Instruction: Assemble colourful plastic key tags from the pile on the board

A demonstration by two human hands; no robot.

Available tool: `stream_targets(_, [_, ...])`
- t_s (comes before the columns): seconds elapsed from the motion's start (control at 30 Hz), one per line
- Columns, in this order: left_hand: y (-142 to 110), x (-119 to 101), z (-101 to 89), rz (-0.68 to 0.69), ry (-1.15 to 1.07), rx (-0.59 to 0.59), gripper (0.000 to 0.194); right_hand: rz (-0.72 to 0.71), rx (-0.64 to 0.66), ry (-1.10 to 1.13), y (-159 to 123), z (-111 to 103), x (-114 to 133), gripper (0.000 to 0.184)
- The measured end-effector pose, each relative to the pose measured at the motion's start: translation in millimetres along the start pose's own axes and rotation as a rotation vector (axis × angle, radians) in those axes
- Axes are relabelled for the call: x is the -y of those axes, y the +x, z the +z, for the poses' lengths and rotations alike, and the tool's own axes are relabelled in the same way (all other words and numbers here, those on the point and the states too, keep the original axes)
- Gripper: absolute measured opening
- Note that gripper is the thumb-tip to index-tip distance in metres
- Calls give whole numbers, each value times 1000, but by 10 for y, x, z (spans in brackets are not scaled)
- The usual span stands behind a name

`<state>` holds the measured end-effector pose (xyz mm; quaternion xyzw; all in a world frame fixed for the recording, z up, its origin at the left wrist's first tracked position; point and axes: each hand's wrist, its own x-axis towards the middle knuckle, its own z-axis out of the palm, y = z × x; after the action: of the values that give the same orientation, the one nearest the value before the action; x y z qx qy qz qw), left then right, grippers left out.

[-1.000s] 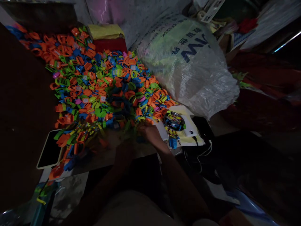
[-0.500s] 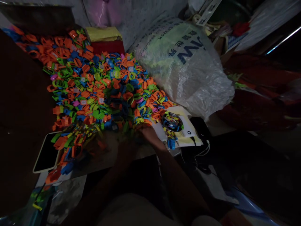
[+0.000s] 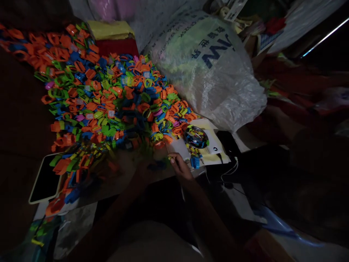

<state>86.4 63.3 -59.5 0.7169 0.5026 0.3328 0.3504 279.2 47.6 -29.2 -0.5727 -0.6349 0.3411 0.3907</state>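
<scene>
A big pile of plastic toy watches (image 3: 103, 94), in orange, green, blue and yellow, spreads over the table before me. My right hand (image 3: 181, 167) is at the table's near edge, thumb and fingers pinched together. A tiny yellowish bit shows at its fingertips, too small to name. To its left, my left hand (image 3: 143, 169) lies in deep shadow, its fingers not discernible. A dark blue piece (image 3: 158, 165) is just beside it; whether the hand holds it I cannot tell. Small yellow parts (image 3: 95, 151) lie heaped along the pile's near side.
A round metal dish (image 3: 196, 137) of small coloured pieces stands on yellowish paper at right, near a black phone (image 3: 228, 143) with a white cable (image 3: 230, 171). Another phone (image 3: 45, 178) lies at left. Behind are a large filled plastic bag (image 3: 207, 72) and a yellow-and-red box (image 3: 114, 38).
My right hand has drawn back from the edge of the pile toward me and slightly right, fingers now pinched. The left hand stays low and shadowed. The whole view has shifted a little.
</scene>
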Motion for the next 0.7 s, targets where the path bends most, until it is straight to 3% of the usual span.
stream_targets(0.2, [-250, -206, -137, -283, -558, -157, 45, 68, -8, 82, -428, 240, 208, 26])
stream_targets(0.3, [-296, -321, -230, -383, -652, -119, 46, 17, -42, 49, -490, 257, 287, 23])
stream_targets(0.37, [-320, -398, -289, -394, -693, -86, 44, -19, -82, 39, -511, 236, 334, 23])
stream_targets(0.5, [-355, -555, -371, -363, -665, -128, 39, -118, -88, 28, -538, 192, 407, 24])
stream_targets(0.7, [-408, -674, -443, -276, -481, -16, 34, -123, -71, 37, -532, 196, 444, 18])
